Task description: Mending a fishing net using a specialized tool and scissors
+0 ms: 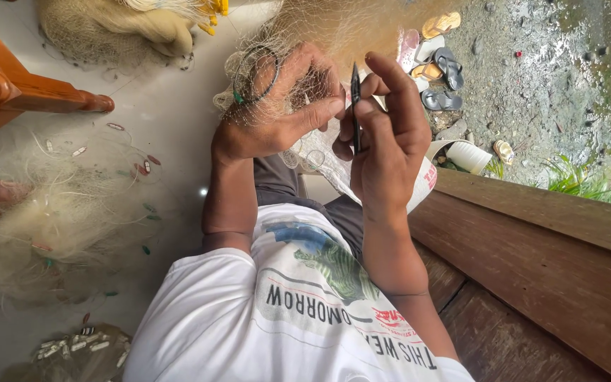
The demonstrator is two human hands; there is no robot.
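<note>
Over pale concrete floor (171, 127), left hand (277, 106) fingers bunch filmy fishing net (319, 28); right hand (383, 134) fingers pinch a slim dark needle (356, 106).

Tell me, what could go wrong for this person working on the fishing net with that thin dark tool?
The thin dark tool in the right hand points up close to the fingers of the left hand, so it might prick them. The fine net bunched in the left hand could snag on the tool or fingers. Loose net heaped on the floor might tangle further.
</note>
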